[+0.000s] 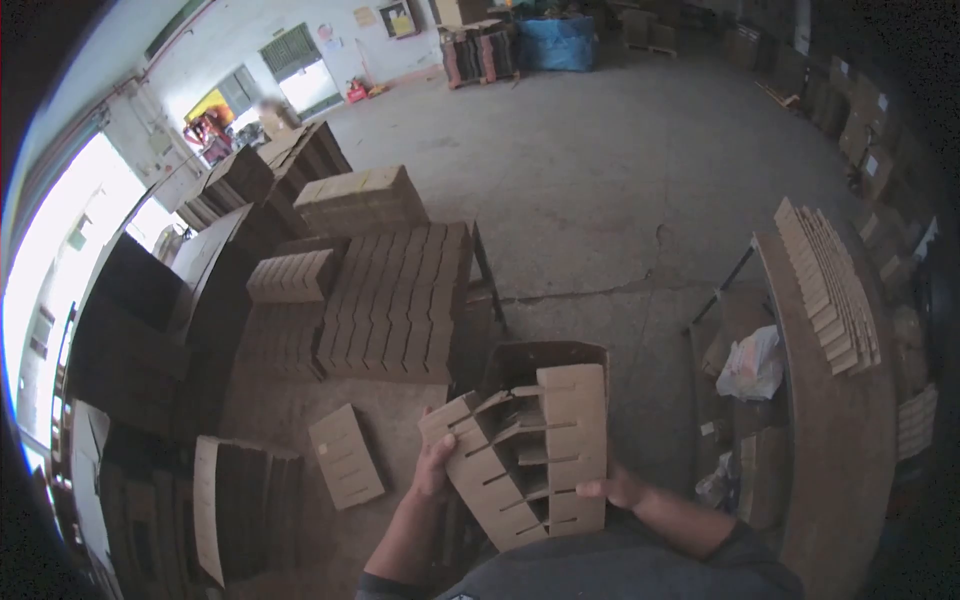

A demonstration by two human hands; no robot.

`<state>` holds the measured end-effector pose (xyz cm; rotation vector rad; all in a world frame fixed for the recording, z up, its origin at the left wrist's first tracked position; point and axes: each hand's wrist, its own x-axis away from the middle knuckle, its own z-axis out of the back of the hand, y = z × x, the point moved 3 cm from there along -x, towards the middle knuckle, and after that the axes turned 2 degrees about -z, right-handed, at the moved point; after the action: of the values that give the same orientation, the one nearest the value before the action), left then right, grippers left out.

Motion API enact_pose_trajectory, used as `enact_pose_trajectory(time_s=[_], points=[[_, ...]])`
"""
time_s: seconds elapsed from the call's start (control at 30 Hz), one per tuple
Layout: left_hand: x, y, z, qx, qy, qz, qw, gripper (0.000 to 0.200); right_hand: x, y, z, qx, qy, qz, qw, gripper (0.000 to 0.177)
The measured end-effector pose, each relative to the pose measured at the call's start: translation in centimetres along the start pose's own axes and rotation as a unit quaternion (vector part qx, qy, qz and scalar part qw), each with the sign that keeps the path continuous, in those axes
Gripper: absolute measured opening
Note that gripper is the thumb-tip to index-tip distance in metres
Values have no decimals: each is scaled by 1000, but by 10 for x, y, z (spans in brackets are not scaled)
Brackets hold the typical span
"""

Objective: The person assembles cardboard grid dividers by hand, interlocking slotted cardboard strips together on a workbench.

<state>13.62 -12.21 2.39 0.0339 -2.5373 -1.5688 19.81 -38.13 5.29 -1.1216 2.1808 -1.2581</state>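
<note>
Close to my body I hold a cardboard box divider (577, 440) made of slotted strips. Its two outer panels lean apart at an angle, with several cross strips between them. My left hand (435, 465) grips the outer edge of the left panel, thumb on its face. On the other side, my right hand (613, 487) is closed on the right panel's edge, thumb on top. Fingers under the cardboard are hidden. Just beyond the divider shows the dark rim of an open carton (550, 350). A loose slotted strip (347, 457) lies on the table left of my left hand.
Stacked folded cardboard (390, 300) covers the far part of the left table (390, 398), beside a closed carton (362, 200). More strips (240, 505) stand at the near left. The right bench (835, 430) bears a row of slotted strips (825, 285); a plastic bag (752, 362) sits below its edge.
</note>
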Motion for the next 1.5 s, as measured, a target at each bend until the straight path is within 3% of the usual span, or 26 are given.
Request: enact_pose_trajectory(time_s=[0.1,0.2,0.3,0.4,0.5,0.6,0.8,0.9,1.03,1.1,1.2,1.3,1.4,1.5], points=[[21,-44,7,89,14,5,996,67,19,-5,-9,3,8,11,1000,72],[57,-65,-4,-91,-132,-173,972,80,23,-8,-2,22,23,9,999,67],[69,-74,-36,-37,3,35,999,95,19,-5,11,13,20,6,1000,67],[60,-74,-43,-17,55,68,996,82,13,2,20,21,32,27,999,75],[47,-77,-39,-9,87,41,995,80,6,2,34,33,58,6,998,71],[35,-86,-30,7,92,49,995,91,3,23,60,16,91,-50,994,70],[30,-98,-21,-45,85,135,986,104,2,33,79,-4,71,-87,994,71],[25,-99,-13,-4,61,63,996,73,3,25,80,-87,34,-98,991,67],[16,-123,14,48,-62,99,992,59,0,57,114,-125,7,-150,981,67],[11,-111,8,-1,60,120,991,79,-2,58,123,-87,72,-179,977,62],[5,-57,-20,-170,141,163,962,106,-9,27,129,20,162,-164,973,87],[4,-43,-21,-193,182,179,947,116,-15,54,165,122,242,-234,934,97],[8,-45,-10,-123,213,155,957,112,-19,72,184,116,282,-248,920,92],[32,-47,16,15,186,74,980,75,-22,107,195,42,296,-244,922,69]])
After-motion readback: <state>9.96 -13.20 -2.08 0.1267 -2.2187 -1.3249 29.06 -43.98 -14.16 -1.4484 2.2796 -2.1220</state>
